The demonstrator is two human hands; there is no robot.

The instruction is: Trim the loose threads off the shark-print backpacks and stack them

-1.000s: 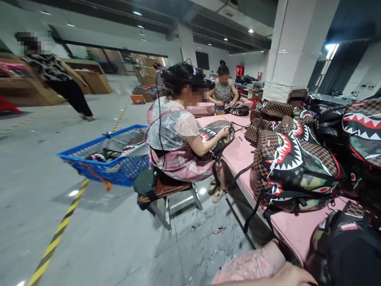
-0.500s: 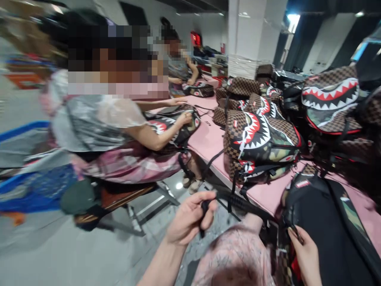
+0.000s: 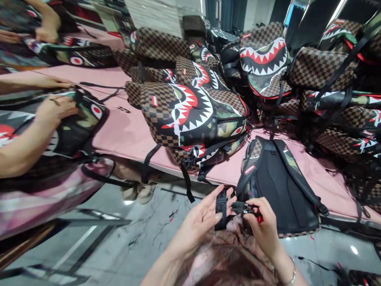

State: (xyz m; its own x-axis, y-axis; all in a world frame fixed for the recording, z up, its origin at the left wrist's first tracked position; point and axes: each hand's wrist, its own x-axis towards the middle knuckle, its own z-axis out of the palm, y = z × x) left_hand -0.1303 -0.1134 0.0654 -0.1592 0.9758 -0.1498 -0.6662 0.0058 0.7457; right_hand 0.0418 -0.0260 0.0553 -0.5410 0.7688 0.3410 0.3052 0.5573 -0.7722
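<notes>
My left hand (image 3: 205,214) is palm up, with a black webbing strap (image 3: 220,208) lying across its fingers and its thumb on the strap's edge. Close beside it, my right hand (image 3: 263,222) grips small dark thread snips (image 3: 240,207), whose tip points at the strap and the left fingertips. Something red shows by the right fingers. Just beyond both hands a backpack (image 3: 274,182) lies with its black padded back and shoulder straps facing up. The strap's far end is hidden near the hands.
Several checkered backpacks with shark-mouth prints (image 3: 190,115) are heaped along the pink table (image 3: 116,131). To the left, a co-worker's hands (image 3: 53,107) rest on another backpack (image 3: 71,131). A folding stool's legs (image 3: 74,246) stand on the floor at lower left.
My view has turned right and down. My right hand has moved from the backpack's side over to my left hand, bringing the snips to the strap. The left hand has opened out more.
</notes>
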